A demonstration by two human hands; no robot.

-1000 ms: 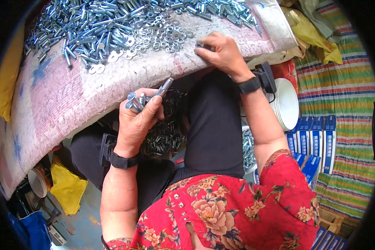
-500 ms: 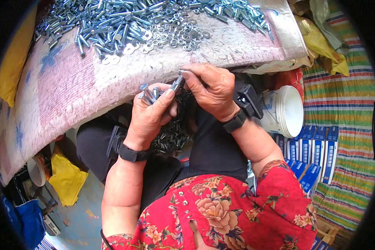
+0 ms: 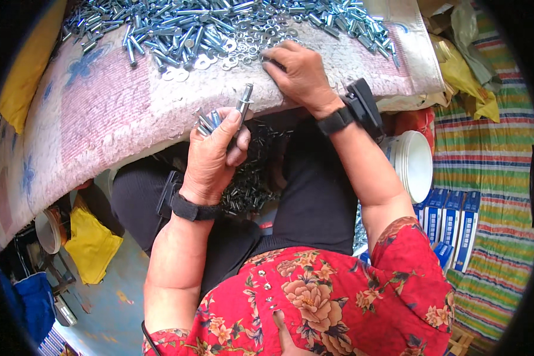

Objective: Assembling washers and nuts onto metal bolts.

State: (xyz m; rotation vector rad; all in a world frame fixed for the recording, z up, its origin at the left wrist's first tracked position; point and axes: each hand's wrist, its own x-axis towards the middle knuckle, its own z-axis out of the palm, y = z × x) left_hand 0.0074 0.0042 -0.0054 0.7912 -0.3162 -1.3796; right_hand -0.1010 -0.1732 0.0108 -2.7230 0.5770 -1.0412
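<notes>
The left hand [image 3: 209,163] holds bolts [image 3: 244,102], one pointing far; the right hand [image 3: 301,75], its grip unclear, is nearer the washers [image 3: 246,50], just to its left

I've got L hand [image 3: 210,157] up in front, fingers curled in, thumb [image 3: 225,130] pressed over, angled up & to R. L forearm [image 3: 172,255] runs nearly vert. w/ slight R lean, L wrist [image 3: 194,207] approx. straight. R hand [image 3: 302,74] is farther fwd, back of hand up, digits pointing L; thumb & index tips nr each other, can't tell if they meet. R forearm [image 3: 368,157] slants fwd & L from a bent elbow, R wrist [image 3: 333,118] roughly in line. Hands apart, no contact btwn them.
</notes>
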